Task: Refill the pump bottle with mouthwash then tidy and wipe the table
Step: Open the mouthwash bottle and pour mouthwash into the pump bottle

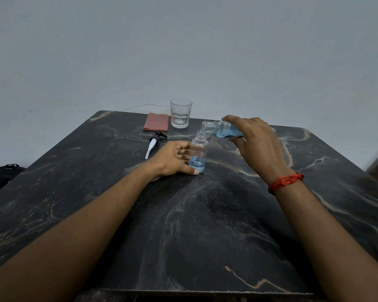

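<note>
Left-hand fingers point(184, 154) curl around the upright pump bottle point(198, 154) mid-surface, steadying it; the right hand point(252, 141) clasps the tilted mouthwash bottle point(222, 129), mouth just above the pump bottle's neck. Pouring has barely begun; next, a steady tilt. Pump head point(154, 143) lies left of the pump bottle.

Both forearms reach forward from the near edge. The left hand point(176, 156) lies low with its fingers curled in a wrapping grip, thumb stretched out along the near side. The right hand point(252, 141) is raised farther right, palm down, fingers closed in a grip, wrist bent.
</note>
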